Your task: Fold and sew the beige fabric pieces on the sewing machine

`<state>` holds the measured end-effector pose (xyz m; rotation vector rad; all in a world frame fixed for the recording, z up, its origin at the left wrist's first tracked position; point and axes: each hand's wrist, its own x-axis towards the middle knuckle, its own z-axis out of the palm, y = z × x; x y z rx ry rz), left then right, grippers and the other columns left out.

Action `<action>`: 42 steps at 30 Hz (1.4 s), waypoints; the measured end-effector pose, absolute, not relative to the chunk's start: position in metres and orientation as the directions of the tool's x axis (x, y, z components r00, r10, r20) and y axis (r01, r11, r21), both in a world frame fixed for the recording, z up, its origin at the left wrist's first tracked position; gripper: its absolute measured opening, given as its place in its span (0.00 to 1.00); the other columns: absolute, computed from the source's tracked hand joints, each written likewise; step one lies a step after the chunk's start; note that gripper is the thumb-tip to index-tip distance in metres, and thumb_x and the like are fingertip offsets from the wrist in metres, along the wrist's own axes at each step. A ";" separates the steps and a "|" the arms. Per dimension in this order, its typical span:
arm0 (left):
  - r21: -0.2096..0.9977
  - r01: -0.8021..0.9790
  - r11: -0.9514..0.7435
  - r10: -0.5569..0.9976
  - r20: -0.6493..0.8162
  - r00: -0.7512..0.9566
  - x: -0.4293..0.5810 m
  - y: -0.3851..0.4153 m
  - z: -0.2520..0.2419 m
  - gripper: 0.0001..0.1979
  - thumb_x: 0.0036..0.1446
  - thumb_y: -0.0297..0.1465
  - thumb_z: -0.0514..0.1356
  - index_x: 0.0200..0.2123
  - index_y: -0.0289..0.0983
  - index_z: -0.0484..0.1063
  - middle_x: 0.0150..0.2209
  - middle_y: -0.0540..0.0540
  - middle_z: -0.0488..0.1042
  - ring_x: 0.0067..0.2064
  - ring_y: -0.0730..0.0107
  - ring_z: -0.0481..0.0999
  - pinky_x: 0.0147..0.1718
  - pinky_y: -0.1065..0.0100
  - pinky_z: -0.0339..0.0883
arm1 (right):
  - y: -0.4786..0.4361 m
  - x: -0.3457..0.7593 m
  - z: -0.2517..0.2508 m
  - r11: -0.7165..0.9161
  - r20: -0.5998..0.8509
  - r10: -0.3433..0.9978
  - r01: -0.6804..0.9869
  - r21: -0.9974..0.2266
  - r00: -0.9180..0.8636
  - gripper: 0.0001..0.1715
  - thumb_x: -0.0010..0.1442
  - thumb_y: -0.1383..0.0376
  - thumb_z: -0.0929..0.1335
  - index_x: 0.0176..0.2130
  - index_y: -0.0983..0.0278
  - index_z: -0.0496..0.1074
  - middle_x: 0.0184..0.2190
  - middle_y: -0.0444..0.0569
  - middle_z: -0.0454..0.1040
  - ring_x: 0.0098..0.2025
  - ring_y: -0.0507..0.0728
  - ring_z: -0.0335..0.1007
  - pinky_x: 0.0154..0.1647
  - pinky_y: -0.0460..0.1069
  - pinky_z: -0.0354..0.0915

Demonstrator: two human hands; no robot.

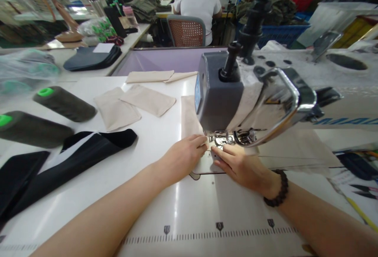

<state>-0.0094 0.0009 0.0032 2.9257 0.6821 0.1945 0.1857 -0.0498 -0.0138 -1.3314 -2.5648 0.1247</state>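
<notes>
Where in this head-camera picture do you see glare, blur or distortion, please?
Head view: ceiling lights glare on the white table and chrome guard; thread cones and left background smear; the ruler curves from lens distortion; both hands stay sharp.

Left hand: the left hand (184, 155) lies flat on the beige fabric piece (189, 121), fingertips at the presser foot (223, 140).
Right hand: the right hand (239, 166), at 3 o'clock from the left, presses its fingers down just below the foot; a dark bead bracelet (279, 190) circles the wrist.
Machine: the grey sewing machine head (218, 95) stands at 12 o'clock above both hands.
Desk: the white desk (153, 138) carries loose beige pieces (147, 99) at 10 o'clock, black fabric (88, 150) and two dark thread cones (66, 103) at 9 o'clock.
Front edge: a printed ruler scale (218, 233) at 6 o'clock.
Background: a seated person in white (197, 0) at 12 o'clock, back turned.
</notes>
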 end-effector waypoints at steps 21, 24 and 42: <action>0.131 0.545 -0.828 0.560 0.175 0.810 -0.002 0.005 -0.006 0.05 0.58 0.23 0.53 0.34 0.32 0.69 0.34 0.44 0.68 0.39 0.63 0.68 0.41 0.64 0.65 | -0.049 0.182 -0.010 0.524 0.165 0.851 0.825 -0.213 -0.498 0.17 0.61 0.64 0.63 0.49 0.67 0.67 0.37 0.53 0.71 0.37 0.57 0.68 0.34 0.49 0.64; 0.107 0.575 -0.811 0.585 0.148 0.798 0.000 0.004 -0.004 0.05 0.58 0.24 0.53 0.36 0.31 0.69 0.35 0.42 0.68 0.40 0.61 0.68 0.40 0.62 0.65 | -0.049 0.182 -0.010 0.525 0.163 0.851 0.825 -0.210 -0.499 0.16 0.61 0.64 0.63 0.48 0.67 0.67 0.36 0.53 0.72 0.37 0.57 0.68 0.35 0.49 0.63; 0.081 0.376 -0.923 0.364 -0.130 0.922 -0.001 -0.048 0.012 0.07 0.57 0.22 0.53 0.27 0.33 0.68 0.29 0.45 0.68 0.36 0.66 0.66 0.34 0.68 0.61 | -0.059 0.191 -0.006 0.830 0.330 0.555 0.535 -0.158 -0.763 0.24 0.67 0.61 0.53 0.33 0.67 0.71 0.20 0.44 0.65 0.22 0.53 0.58 0.24 0.49 0.50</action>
